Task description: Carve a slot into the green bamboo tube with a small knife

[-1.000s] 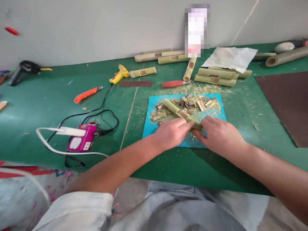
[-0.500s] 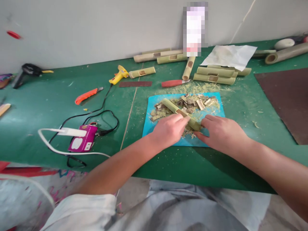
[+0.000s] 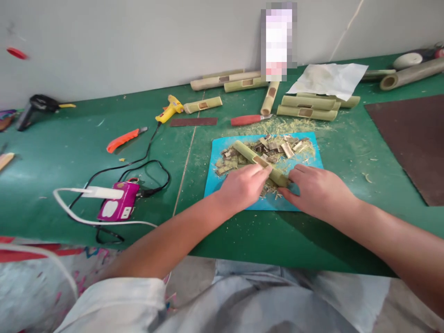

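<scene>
A green bamboo tube [image 3: 245, 151] with a rectangular cutout lies slanted over a blue mat [image 3: 217, 159]. My left hand [image 3: 244, 185] is closed on the tube beside the cutout, its fingertips at the opening. At the tube's lower right end, my right hand [image 3: 310, 187] pinches it between thumb and fingers. Bamboo chips [image 3: 287, 149] and shavings are scattered on the mat under and around the tube.
Beyond the mat lie a red-handled knife [image 3: 246, 120], several cut bamboo tubes [image 3: 307, 112] and white paper [image 3: 328, 79]. To the left are a yellow glue gun [image 3: 169, 110], an orange cutter [image 3: 125, 140] and a purple power strip [image 3: 120, 201] with cords. A brown board [image 3: 409, 143] lies right.
The whole view has shifted slightly, so things on the table appear a little further left. Both hands keep their hold on the tube, with no clear movement along it.
</scene>
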Demonstrator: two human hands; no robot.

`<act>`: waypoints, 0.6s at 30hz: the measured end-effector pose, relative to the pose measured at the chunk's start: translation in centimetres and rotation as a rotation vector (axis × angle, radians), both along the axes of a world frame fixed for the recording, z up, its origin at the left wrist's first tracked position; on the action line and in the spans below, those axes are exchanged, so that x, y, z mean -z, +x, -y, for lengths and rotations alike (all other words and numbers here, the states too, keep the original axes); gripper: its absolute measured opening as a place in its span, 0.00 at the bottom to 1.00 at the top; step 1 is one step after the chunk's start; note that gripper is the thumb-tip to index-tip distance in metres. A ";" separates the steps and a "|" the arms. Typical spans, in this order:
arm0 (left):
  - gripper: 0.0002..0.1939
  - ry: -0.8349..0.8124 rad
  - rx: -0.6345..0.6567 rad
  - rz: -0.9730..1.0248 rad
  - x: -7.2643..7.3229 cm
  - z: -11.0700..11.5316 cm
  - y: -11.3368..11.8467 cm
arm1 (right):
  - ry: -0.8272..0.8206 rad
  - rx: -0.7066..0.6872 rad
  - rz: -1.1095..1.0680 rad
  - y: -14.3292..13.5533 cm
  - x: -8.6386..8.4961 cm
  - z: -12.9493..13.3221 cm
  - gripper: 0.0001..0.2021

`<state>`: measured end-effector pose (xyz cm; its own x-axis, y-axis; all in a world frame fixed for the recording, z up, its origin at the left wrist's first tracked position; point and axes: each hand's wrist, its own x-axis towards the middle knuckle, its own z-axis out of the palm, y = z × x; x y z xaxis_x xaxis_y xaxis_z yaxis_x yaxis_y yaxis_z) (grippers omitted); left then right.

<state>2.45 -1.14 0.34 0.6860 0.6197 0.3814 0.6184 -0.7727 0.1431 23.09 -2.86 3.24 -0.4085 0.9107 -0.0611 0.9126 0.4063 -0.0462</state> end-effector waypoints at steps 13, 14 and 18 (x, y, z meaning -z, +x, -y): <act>0.18 -0.150 0.135 0.027 -0.2 1.0 1.1 | 0.009 -0.017 -0.035 0.0 -0.2 -0.1 0.09; 0.18 -0.159 0.121 0.030 -0.2 1.0 1.2 | 0.013 -0.019 -0.036 0.0 -0.2 -0.1 0.09; 0.17 -0.188 0.102 0.027 -0.3 1.0 1.6 | 0.017 -0.030 -0.033 0.0 -0.2 -0.1 0.09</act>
<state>4.02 -2.12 0.64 0.7395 0.6100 0.2848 0.5326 -0.7888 0.3066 23.09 -2.74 3.46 -0.4376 0.8986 -0.0321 0.8979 0.4348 -0.0687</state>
